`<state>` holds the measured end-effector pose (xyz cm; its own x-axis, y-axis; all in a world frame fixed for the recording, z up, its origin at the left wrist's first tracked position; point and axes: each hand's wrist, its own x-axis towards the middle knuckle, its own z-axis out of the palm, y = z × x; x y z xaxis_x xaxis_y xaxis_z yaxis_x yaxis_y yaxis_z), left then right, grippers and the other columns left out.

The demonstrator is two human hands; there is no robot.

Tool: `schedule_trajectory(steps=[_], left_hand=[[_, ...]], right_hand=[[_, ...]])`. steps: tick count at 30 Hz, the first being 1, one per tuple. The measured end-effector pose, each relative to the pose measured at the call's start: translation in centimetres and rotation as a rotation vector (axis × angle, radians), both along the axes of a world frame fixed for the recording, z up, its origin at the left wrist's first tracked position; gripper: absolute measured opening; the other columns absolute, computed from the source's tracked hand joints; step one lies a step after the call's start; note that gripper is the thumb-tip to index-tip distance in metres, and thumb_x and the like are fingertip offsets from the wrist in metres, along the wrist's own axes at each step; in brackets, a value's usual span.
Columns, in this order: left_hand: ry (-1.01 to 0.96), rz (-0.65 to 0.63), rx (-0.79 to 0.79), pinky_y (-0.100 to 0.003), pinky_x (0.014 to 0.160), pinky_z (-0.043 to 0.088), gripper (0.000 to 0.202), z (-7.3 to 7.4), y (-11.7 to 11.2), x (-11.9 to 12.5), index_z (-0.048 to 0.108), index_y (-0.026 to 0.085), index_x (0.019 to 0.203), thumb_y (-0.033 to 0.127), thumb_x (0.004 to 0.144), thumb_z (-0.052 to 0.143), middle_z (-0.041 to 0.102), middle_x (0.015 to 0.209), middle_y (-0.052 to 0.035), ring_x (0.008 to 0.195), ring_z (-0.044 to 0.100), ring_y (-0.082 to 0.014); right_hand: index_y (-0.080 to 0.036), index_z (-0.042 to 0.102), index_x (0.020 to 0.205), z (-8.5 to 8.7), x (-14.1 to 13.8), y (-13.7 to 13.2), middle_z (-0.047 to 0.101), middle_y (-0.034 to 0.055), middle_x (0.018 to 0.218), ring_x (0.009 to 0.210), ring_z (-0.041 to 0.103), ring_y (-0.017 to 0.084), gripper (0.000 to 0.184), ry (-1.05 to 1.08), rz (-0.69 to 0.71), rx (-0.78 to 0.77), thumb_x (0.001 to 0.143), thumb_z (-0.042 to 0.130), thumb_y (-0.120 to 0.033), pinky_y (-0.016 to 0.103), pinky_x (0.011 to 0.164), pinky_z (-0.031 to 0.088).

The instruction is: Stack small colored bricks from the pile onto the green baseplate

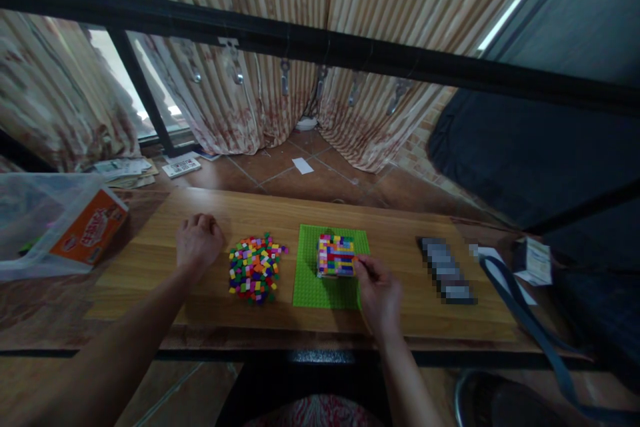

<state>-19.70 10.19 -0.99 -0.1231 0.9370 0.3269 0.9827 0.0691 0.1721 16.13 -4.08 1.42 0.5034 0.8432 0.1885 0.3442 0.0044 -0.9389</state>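
Note:
A green baseplate (320, 283) lies on the wooden table (400, 307), and a block built of many-coloured small bricks (335, 255) stands on it. My right hand (377, 293) rests at the plate's right edge, its fingers pinched against the lower right corner of the block. A loose pile of coloured bricks (255, 268) lies left of the plate. My left hand (199, 240) sits on the table left of the pile, fingers curled into a loose fist, with nothing visible in it.
A clear plastic bag holding an orange box (90, 227) lies at the table's left end. A dark flat object (447, 270), papers and a blue strap (525, 327) lie at the right. Curtains and a black rail stand behind the table.

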Motion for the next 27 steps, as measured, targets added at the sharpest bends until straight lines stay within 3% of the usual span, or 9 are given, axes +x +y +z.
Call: schedule_trajectory(steps=[5, 16, 27], left_hand=[[0.009, 0.008, -0.002, -0.043, 0.099, 0.041, 0.038, -0.1, 0.0, 0.0, 0.066, 0.015, 0.105, 0.029, 0.09, 0.034, 0.066, 0.112, -0.0153, 0.106, 0.058, -0.0305], [0.01, 0.006, 0.0, -0.044, 0.097, 0.041, 0.036, 0.0, 0.0, 0.0, 0.067, 0.015, 0.103, 0.028, 0.089, 0.036, 0.066, 0.111, -0.0155, 0.105, 0.058, -0.0305], [0.002, 0.004, 0.028, -0.045, 0.095, 0.043, 0.037, -0.5, 0.1, -0.2, 0.066, 0.015, 0.104, 0.03, 0.089, 0.035, 0.067, 0.11, -0.0163, 0.105, 0.058, -0.0314]], right_hand=[[-0.02, 0.075, 0.086, -0.1, 1.4, 2.3, 0.076, 0.0086, 0.09, 0.083, 0.07, 0.024, 0.03, -0.074, -0.022, -0.004, 0.081, 0.066, -0.048, 0.038, 0.08, 0.055], [-0.022, 0.077, 0.078, -0.6, 2.7, 4.8, 0.073, 0.0064, 0.087, 0.082, 0.066, 0.021, 0.024, -0.089, 0.109, 0.012, 0.078, 0.068, -0.044, 0.036, 0.079, 0.053], [-0.019, 0.075, 0.075, -2.0, 3.3, 6.1, 0.074, 0.0037, 0.076, 0.072, 0.066, 0.019, 0.036, 0.187, 0.103, -0.008, 0.062, 0.08, -0.053, 0.034, 0.073, 0.053]])
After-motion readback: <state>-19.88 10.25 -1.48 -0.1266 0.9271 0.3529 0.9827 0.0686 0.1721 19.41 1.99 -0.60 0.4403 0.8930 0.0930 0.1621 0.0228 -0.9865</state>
